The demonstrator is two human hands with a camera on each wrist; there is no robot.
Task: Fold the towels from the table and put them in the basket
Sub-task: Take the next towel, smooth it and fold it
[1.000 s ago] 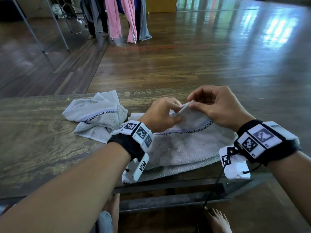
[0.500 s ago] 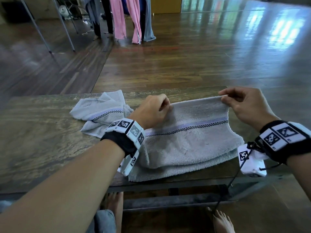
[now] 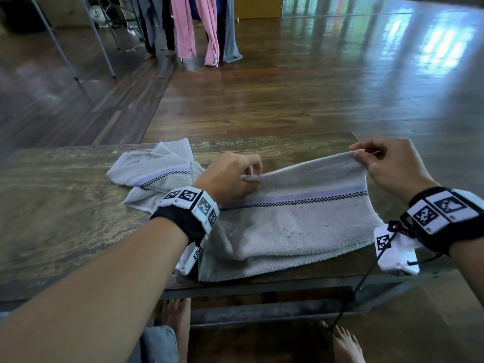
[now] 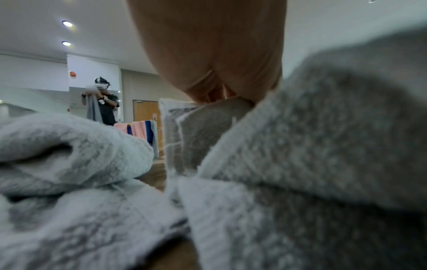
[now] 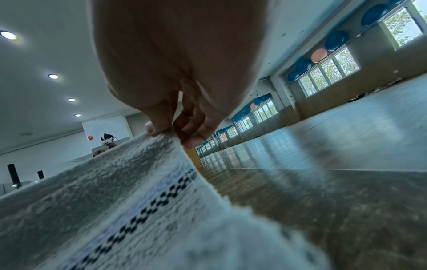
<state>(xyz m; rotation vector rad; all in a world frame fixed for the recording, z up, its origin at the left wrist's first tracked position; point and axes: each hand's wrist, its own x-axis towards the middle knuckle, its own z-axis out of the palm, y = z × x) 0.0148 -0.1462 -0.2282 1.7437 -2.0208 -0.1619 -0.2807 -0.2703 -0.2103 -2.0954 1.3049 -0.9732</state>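
Observation:
A grey towel (image 3: pixel 296 226) with a checked black and lilac stripe lies doubled at the near edge of the wooden table (image 3: pixel 65 218). My left hand (image 3: pixel 246 178) pinches its upper left corner, and my right hand (image 3: pixel 362 155) pinches its upper right corner, so the top edge is stretched taut and lifted between them. The right wrist view shows thumb and fingers (image 5: pixel 159 126) closed on that towel's (image 5: pixel 129 201) edge. The left wrist view shows my left hand (image 4: pixel 221 96) holding folded towel (image 4: pixel 323 146) cloth. A second towel (image 3: pixel 154 176) of the same kind lies crumpled to the left. No basket is in view.
Beyond the table stretches a polished wooden floor (image 3: pixel 314 87). A drying rack with pink and grey cloths (image 3: pixel 199 30) stands at the back, with metal stand legs (image 3: pixel 65 48) on the left. Another person (image 4: pixel 101 102) stands far off. My bare feet (image 3: pixel 345 344) are under the table.
My hands have drawn apart along the towel's top edge, from a bunched grip at the middle to its two corners. The edge now stands spread wide and slightly raised.

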